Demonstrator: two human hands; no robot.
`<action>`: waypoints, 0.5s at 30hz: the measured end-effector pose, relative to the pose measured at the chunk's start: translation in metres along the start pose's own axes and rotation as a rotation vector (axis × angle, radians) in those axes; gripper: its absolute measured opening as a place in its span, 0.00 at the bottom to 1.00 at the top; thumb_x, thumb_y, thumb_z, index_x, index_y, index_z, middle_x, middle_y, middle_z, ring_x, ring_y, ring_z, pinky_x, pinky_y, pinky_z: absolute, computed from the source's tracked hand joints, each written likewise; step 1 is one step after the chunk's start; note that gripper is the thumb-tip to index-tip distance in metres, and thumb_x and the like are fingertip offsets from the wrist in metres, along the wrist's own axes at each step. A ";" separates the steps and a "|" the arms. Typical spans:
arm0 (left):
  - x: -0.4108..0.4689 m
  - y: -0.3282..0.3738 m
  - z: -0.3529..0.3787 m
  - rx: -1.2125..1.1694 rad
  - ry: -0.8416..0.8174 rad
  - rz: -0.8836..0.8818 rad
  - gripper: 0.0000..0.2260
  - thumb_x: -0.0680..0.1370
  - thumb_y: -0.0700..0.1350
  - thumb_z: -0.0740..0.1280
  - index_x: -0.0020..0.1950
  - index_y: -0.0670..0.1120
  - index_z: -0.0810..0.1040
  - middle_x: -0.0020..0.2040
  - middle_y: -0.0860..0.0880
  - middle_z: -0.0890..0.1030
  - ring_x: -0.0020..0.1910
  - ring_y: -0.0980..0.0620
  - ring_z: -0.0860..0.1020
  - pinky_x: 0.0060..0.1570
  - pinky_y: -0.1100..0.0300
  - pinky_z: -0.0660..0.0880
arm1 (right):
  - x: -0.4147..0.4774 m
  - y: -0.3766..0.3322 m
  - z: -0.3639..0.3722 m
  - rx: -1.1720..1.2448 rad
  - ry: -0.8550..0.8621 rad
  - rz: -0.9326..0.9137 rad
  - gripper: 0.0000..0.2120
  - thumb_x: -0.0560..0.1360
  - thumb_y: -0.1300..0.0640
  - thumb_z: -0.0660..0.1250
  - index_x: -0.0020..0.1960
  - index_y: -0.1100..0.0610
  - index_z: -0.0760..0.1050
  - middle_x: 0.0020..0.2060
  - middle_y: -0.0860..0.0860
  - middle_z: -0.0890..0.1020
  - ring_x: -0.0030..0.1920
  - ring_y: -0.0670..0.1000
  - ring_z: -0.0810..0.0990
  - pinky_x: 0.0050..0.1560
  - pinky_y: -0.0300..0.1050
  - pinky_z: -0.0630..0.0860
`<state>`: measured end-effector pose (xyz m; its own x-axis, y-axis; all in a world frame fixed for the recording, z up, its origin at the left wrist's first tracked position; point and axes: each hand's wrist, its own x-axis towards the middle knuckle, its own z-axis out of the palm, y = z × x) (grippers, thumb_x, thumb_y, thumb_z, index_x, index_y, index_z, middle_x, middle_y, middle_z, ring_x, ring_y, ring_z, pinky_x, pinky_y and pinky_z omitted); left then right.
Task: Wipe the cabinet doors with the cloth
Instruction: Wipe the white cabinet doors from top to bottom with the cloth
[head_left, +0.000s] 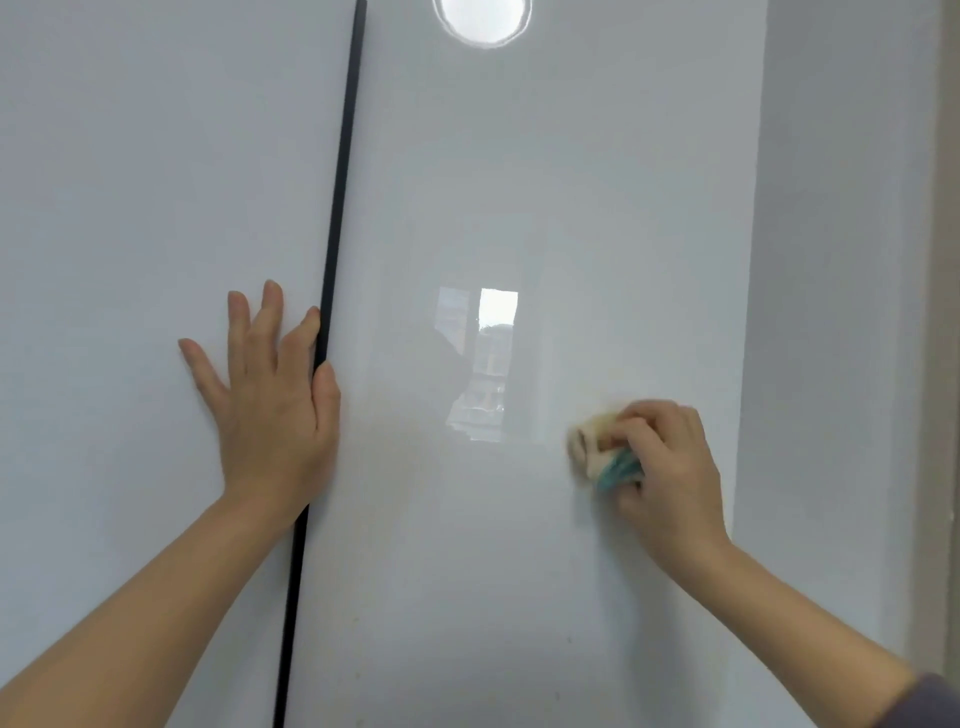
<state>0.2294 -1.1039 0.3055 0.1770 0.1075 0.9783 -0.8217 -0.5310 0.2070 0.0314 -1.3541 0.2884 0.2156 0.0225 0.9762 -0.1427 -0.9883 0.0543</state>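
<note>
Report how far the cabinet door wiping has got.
Done: cannot be judged; neither glossy door shows a clear wiped patch. In hand: the right hand grips the cloth against the right door, near its right edge. The left hand rests flat on the left door, thumb over the dark gap. Left: likely the rest of the right door, and perhaps the left one.

Your one view comes from the camera on your head, facing the glossy cabinet doors (545, 182) almost square-on and so near that they fill nearly the whole frame. The dark gap (338, 208) between them slants from top centre to lower left, and your forearms (156, 597) enter from both lower corners.
</note>
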 end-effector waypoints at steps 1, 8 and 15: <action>0.000 -0.001 0.000 -0.001 -0.003 0.000 0.20 0.80 0.45 0.52 0.71 0.46 0.65 0.79 0.45 0.57 0.79 0.43 0.48 0.72 0.34 0.38 | 0.020 -0.013 0.004 0.041 0.046 0.053 0.21 0.57 0.75 0.68 0.45 0.56 0.78 0.50 0.46 0.73 0.52 0.50 0.68 0.38 0.44 0.69; 0.001 -0.006 -0.006 -0.002 -0.084 0.008 0.21 0.81 0.49 0.50 0.74 0.47 0.63 0.80 0.47 0.53 0.79 0.45 0.45 0.72 0.37 0.36 | -0.032 -0.058 0.044 0.066 0.045 -0.151 0.23 0.55 0.71 0.71 0.46 0.53 0.76 0.52 0.45 0.74 0.51 0.52 0.71 0.38 0.44 0.68; 0.002 -0.007 -0.013 -0.004 -0.154 0.012 0.23 0.81 0.51 0.48 0.75 0.49 0.61 0.80 0.48 0.50 0.79 0.47 0.42 0.73 0.38 0.34 | 0.013 -0.065 0.036 0.032 0.033 -0.221 0.18 0.56 0.70 0.71 0.43 0.56 0.78 0.48 0.50 0.79 0.48 0.53 0.71 0.34 0.42 0.67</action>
<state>0.2288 -1.0892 0.3056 0.2481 -0.0293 0.9683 -0.8263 -0.5282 0.1957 0.0778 -1.2951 0.2901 0.2068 0.2434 0.9476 -0.0647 -0.9630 0.2615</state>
